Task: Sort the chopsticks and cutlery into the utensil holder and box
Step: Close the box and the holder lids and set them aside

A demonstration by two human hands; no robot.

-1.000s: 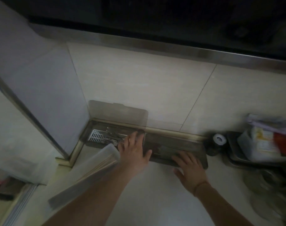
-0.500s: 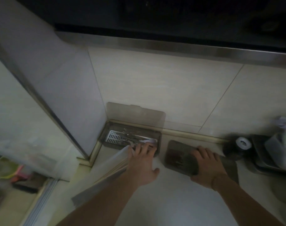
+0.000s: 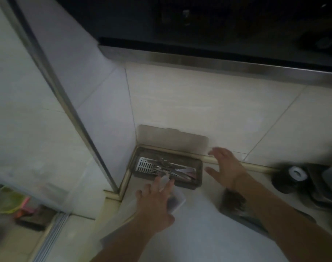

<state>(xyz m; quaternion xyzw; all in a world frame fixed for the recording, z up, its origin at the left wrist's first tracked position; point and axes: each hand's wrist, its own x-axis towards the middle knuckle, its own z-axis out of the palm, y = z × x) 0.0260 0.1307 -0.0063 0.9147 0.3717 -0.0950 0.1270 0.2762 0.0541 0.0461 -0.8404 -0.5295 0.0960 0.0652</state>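
The fingers point(image 3: 168, 183) of the left hand point(image 3: 154, 205) are spread and lie on the end of a long translucent case point(image 3: 177, 202), low in the middle of the frame; if they press it or only rest on it, I cannot tell. The right hand point(image 3: 225, 168) is open wide with nothing in it, in the air just right of the box point(image 3: 198, 173).

The box sits in the corner at the middle of the frame, lid point(image 3: 172, 138) up against the wall, and the cutlery point(image 3: 172, 169) lies inside it in a loose pile. A dark holder point(image 3: 233, 202) lies on its side under the right forearm, lower right.

I think the main risk is the lid: it only leans on the tile, so a touch from the right hand may drop it on the fingers or the cutlery. The right forearm passes very near the holder and may push it and spill what is in it. The picture is dim and blurred, so small pieces are hard to see.

The counter point(image 3: 199, 239) is pale, smooth and probably slippery. Pale tiles cover the wall, with a dark hood in the upper part of the frame. At the right edge stand a tape roll point(image 3: 296, 173) and some trays.
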